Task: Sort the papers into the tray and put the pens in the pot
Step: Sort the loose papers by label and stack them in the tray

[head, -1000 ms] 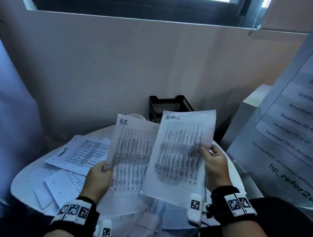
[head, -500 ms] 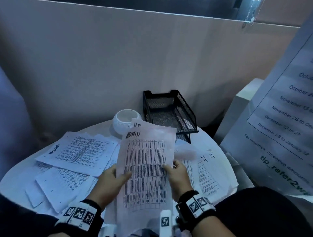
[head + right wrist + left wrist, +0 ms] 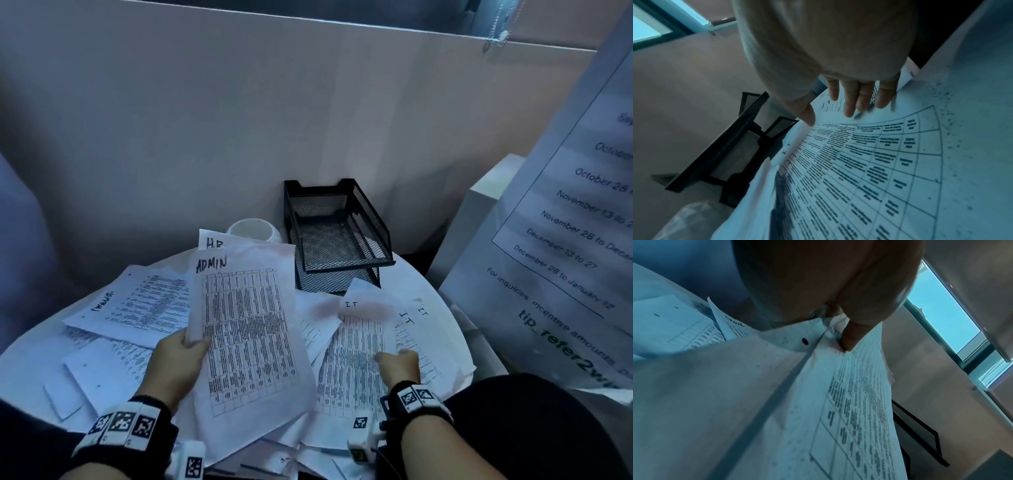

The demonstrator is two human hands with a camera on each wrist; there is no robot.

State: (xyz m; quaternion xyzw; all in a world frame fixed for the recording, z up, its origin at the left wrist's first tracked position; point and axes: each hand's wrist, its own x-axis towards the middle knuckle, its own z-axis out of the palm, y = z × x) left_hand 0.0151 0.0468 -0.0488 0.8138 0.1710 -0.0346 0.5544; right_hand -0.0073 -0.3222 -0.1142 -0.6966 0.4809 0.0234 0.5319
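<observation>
Lying flat just under the right hand (image 3: 399, 365), whose straight, spread fingers (image 3: 851, 104) reach onto it, the white printed sheet marked I.T (image 3: 356, 346) points its long axis toward the black mesh tray (image 3: 337, 236) beyond. Left of that tray, the left hand (image 3: 174, 366) pinches the ADMIN and HR sheets (image 3: 246, 329), overhanging loose papers.

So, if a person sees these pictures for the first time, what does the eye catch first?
First the sheet marked ADMIN, which the left hand holds up in the middle over a round table covered with loose papers. Behind it the black mesh tray stands empty at the wall, a white pot on its left. The right hand reaches with spread fingers to the I.T sheets.
</observation>
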